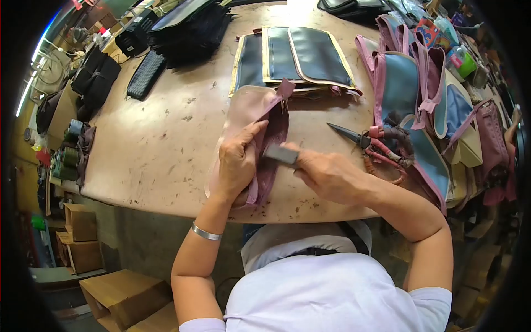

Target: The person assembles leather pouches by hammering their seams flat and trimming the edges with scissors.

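Observation:
A pink pouch [249, 105] with a darker pink zipper edge lies on the table near its front edge. My left hand [238, 163] rests on the pouch, its fingers pressed along the opening and partly hidden by the material. My right hand [332, 174] is closed around a dark, flat block-like tool [282, 155], whose end is over the pouch's zipper side. To the right of the pouch lie scissors [381, 149] with wrapped handles, blades pointing to the upper left.
Dark panels with yellow edges [315, 55] lie behind the pouch. Blue and pink pieces [404, 83] are piled at the right. A black stack [191, 30] and a black textured case [146, 74] are at the back left. Cardboard boxes [127, 293] stand below the table.

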`<state>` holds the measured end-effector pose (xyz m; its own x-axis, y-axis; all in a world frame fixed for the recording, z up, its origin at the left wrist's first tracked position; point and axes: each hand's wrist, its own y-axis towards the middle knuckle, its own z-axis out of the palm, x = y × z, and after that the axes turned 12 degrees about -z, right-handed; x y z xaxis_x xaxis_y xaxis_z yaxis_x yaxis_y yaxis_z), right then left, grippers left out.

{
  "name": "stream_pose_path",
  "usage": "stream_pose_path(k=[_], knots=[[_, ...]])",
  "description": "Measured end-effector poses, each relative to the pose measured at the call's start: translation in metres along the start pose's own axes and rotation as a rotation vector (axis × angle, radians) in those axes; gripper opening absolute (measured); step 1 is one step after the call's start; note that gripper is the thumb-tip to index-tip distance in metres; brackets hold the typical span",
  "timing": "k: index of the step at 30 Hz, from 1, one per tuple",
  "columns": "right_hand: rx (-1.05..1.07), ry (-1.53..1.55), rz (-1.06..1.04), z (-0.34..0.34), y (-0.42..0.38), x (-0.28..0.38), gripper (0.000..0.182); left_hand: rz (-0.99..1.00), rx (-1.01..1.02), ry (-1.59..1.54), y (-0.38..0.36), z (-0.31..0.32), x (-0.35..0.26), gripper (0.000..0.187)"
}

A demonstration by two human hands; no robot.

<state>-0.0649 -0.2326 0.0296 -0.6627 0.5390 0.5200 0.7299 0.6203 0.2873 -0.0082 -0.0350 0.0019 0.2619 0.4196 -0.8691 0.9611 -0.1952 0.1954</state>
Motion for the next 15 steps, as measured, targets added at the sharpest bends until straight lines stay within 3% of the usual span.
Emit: stream_pose_path(k=[2, 6, 9, 11, 15], knots=[[0.163, 0.041, 0.055, -0.005, 0.004, 0.003, 0.048, 0.013, -0.002, -0.004, 0.002, 0.002, 0.003, 0.038], [0.011, 0.109, -0.023, -0.001, -0.002, 0.013, 0.048, -0.005, -0.017, -0.049, -0.001, 0.002, 0.005, 0.039], [0.168, 0.091, -0.002, -0.008, 0.002, 0.024, 0.044, -0.063, -0.035, -0.163, -0.003, 0.005, 0.009, 0.039], [0.152, 0.111, -0.001, -0.006, -0.002, 0.031, 0.045, -0.11, -0.042, -0.222, -0.003, 0.004, 0.005, 0.036], [0.253, 0.146, 0.0, 0.003, -0.006, 0.033, 0.046, -0.047, -0.056, -0.138, -0.002, 0.002, 0.011, 0.034]])
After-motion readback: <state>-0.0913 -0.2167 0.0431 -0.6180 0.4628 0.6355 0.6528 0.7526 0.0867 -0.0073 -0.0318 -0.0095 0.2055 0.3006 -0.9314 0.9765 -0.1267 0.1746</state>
